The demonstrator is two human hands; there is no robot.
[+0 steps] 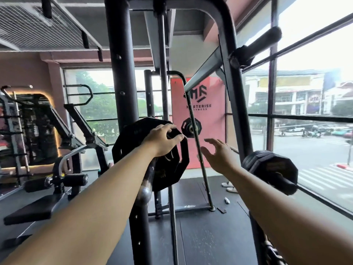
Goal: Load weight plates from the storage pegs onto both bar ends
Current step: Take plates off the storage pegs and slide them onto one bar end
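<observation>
A large black many-sided weight plate (133, 142) sits on the chrome bar end (145, 194) in the middle of the head view. My left hand (162, 140) grips its upper right rim, fingers curled over the edge. My right hand (217, 155) hovers open just right of the plate, fingers spread, touching nothing. A stack of black plates (271, 169) hangs on a storage peg at the right upright. A small black plate (191, 128) sits on a far peg behind my hands.
The black rack uprights (122, 77) and slanted guide rods (198, 150) frame the space. A black bench (36, 209) and other machines stand at the left. Large windows run along the right. Sandals (229, 186) lie on the dark floor.
</observation>
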